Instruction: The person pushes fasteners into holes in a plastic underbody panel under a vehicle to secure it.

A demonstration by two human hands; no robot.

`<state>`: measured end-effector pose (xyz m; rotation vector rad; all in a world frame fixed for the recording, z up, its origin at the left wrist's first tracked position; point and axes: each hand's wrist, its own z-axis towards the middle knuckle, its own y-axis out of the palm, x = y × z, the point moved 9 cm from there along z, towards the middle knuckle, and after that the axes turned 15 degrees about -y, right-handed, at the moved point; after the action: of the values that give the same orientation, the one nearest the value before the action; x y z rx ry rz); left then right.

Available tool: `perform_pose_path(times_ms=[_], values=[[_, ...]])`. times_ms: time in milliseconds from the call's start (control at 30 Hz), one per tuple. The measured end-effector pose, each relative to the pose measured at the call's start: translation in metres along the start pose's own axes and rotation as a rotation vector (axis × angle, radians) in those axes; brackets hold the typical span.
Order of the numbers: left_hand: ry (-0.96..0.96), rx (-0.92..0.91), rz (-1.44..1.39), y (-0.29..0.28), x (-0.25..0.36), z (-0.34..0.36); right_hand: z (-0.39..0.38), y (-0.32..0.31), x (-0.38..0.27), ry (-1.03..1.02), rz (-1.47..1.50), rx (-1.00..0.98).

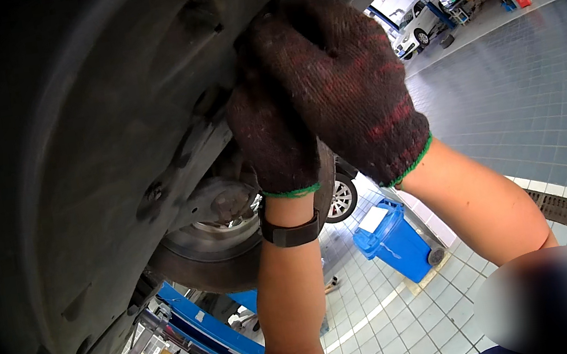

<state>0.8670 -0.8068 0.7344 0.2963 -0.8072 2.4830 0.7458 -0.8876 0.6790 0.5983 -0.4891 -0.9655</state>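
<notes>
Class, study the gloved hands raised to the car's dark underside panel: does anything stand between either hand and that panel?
Apart from the gloves, nothing visible does. The right hand partly overlaps the left hand in this view; both are raised to the dark underside panel, but hidden fingertips leave contact uncertain.

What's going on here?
A person's left hand and right hand, in dark knit gloves with reddish patches and green cuffs, are raised close together at the dark grey underside of a vehicle. The right overlaps the left in this view. The fingertips are hidden, so I can't tell whether either grips a part. A black rubber tyre shows beyond the left wrist, and a blue lidded wheeled bin stands on the tiled floor.
</notes>
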Motion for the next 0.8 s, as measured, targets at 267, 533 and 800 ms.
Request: perform_pose_path(times_ms=[267,533,800], values=[[-0.201,0.196,-0.395,-0.010,-0.005,-0.014,0.006,0.008,-0.020,-0.287,-0.171,-0.134],[-0.123,0.357,0.040,-0.019,0.002,-0.009,0.002,0.007,-0.012,-0.128,-0.224,-0.177],[-0.200,0.385,-0.193,-0.015,0.005,-0.010,0.010,0.006,-0.023,-0.282,-0.294,-0.287]])
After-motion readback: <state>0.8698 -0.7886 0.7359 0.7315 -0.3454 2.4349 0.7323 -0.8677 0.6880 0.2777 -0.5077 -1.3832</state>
